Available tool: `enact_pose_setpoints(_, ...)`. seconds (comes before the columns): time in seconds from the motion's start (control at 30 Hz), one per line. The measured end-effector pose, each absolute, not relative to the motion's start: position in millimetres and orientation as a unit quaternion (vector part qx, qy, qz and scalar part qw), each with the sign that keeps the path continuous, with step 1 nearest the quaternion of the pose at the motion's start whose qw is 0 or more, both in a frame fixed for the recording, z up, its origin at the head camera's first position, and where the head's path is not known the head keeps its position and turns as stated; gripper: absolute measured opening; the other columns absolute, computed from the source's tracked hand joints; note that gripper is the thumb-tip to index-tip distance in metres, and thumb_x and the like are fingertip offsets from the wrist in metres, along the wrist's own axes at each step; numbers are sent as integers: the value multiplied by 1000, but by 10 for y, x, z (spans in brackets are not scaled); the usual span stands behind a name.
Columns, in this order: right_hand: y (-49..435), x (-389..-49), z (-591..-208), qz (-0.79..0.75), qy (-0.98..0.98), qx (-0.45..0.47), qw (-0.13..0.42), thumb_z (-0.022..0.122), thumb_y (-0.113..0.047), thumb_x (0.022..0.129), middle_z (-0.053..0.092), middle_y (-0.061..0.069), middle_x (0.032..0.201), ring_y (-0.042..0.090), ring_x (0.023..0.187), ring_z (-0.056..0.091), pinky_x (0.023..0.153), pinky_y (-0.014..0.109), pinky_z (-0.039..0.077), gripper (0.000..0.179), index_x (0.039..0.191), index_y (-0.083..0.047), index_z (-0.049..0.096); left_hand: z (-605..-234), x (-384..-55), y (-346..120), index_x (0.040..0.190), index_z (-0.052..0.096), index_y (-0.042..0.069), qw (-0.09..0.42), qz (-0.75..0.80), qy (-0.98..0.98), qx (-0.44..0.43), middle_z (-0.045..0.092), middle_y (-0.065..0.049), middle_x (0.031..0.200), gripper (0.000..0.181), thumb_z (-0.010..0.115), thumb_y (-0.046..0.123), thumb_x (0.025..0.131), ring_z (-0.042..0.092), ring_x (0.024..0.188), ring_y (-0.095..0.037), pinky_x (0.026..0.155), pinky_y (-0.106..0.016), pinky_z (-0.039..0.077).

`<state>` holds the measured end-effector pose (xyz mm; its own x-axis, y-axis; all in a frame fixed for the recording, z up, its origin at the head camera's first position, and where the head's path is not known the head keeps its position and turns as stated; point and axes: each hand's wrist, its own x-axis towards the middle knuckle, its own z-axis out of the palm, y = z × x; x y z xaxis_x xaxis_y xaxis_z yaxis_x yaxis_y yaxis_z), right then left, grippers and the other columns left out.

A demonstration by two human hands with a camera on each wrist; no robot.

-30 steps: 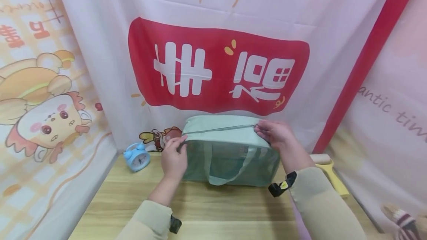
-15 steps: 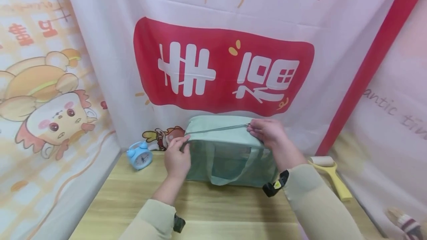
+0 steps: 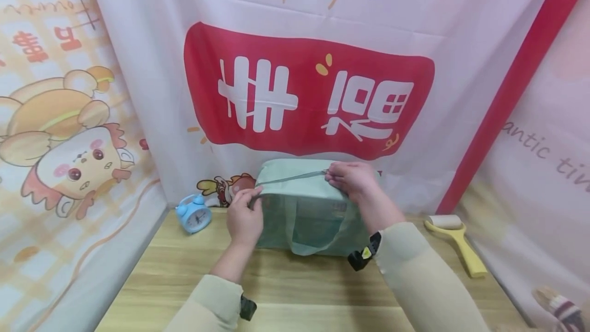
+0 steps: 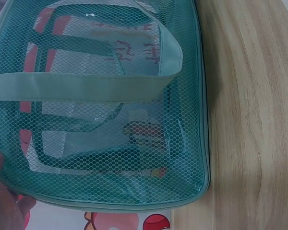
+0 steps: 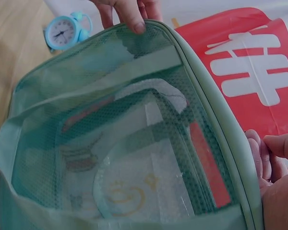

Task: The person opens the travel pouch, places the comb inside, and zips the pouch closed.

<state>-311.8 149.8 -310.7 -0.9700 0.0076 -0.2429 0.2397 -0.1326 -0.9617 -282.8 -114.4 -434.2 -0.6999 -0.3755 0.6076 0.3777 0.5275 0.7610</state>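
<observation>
A mint-green bag (image 3: 318, 224) with see-through mesh sides and a looped carry strap (image 3: 290, 224) stands upright on the wooden table. Along its top runs a zipper (image 3: 295, 177). My left hand (image 3: 245, 218) grips the top left corner, its thumb (image 5: 138, 26) pressed on the mesh in the right wrist view. At the zipper, right of the middle of the top, the fingers of my right hand (image 3: 354, 179) pinch the zipper pull, mostly hidden by the fingertips. Through the mesh (image 4: 105, 129), in the left wrist view, the backdrop's print shows.
Left of the bag stands a light blue alarm clock (image 3: 193, 215). A lint roller (image 3: 458, 242) with a yellow handle lies at the right. Behind hangs a printed cloth (image 3: 304, 142), close to the bag. A doll-like item (image 3: 560, 309) is partly visible at lower right.
My right hand has slid leftward along the bag's top with the zipper pull, and its forearm has followed. My left hand keeps its grip on the corner. The head view has shifted slightly.
</observation>
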Motion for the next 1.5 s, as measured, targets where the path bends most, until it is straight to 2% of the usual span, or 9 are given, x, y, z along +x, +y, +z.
enact_pose_setpoints(0.13, 1427, -3151, -3095, -740, 661, 96, 77, 82, -30, 95, 77, 11, 117, 24, 100, 78, 89, 30, 60, 43, 130, -6, 74, -4343, -2849, -1103, 111, 82, 7, 388, -491, -780, -3, 76, -9, 111, 29, 78, -9, 87, 72, 107, -31, 89, -51, 58)
enact_pose_setpoints(0.47, 1226, -3185, -3080, -724, 680, 97, 64, 82, -25, 95, 78, 12, 112, 25, 95, 78, 85, 29, 61, 37, 125, -5, 76, -4371, -2883, -1030, 112, 82, 7, 378, -500, -779, -13, 75, -9, 112, 28, 76, -7, 88, 71, 104, -30, 85, -48, 60)
enact_pose_setpoints(0.7, 927, -3221, -3122, -734, 670, 84, 76, 85, -25, 93, 79, 12, 109, 24, 93, 79, 85, 29, 61, 42, 127, -2, 75, -4376, -2827, -1132, 108, 83, 9, 381, -490, -784, 11, 75, -5, 110, 27, 75, -7, 88, 70, 93, -24, 69, -34, 53)
enact_pose_setpoints(0.83, 805, -3230, -3135, -737, 667, 83, 68, 82, -22, 95, 79, 12, 107, 24, 92, 79, 83, 29, 62, 36, 125, -2, 76, -4350, -2827, -1163, 109, 83, 9, 371, -488, -790, 0, 75, -5, 109, 26, 74, -6, 89, 68, 91, -23, 66, -28, 50)
enact_pose_setpoints(1.0, 666, -3256, -3167, -729, 677, 75, 70, 80, -21, 96, 79, 12, 103, 23, 89, 79, 80, 28, 62, 33, 123, -1, 77, -4328, -2823, -1167, 108, 82, 9, 361, -496, -789, 0, 75, -5, 107, 27, 75, -8, 88, 68, 92, -24, 67, -30, 52)
enact_pose_setpoints(1.2, 446, -3296, -3255, -732, 674, 71, 70, 79, -16, 96, 78, 13, 94, 21, 78, 77, 75, 28, 63, 26, 114, 3, 78, -4360, -2811, -1196, 105, 82, 7, 361, -506, -784, 0, 74, -6, 103, 27, 74, -11, 86, 68, 96, -24, 80, -30, 55)
enact_pose_setpoints(1.33, 291, -3305, -3302, -734, 671, 79, 64, 79, -14, 95, 77, 13, 89, 20, 74, 76, 71, 28, 63, 22, 108, 4, 79, -4383, -2801, -1241, 103, 82, 6, 366, -506, -781, -6, 74, -6, 100, 27, 73, -12, 85, 69, 96, -23, 83, -22, 53)
enact_pose_setpoints(1.5, 125, -3297, -3334, -713, 693, 85, 65, 80, -16, 93, 76, 11, 83, 19, 69, 74, 66, 26, 61, 14, 95, -2, 80, -4390, -2769, -1271, 103, 82, 5, 366, -519, -772, -10, 74, -7, 99, 26, 73, -12, 85, 69, 97, -23, 83, -8, 48)
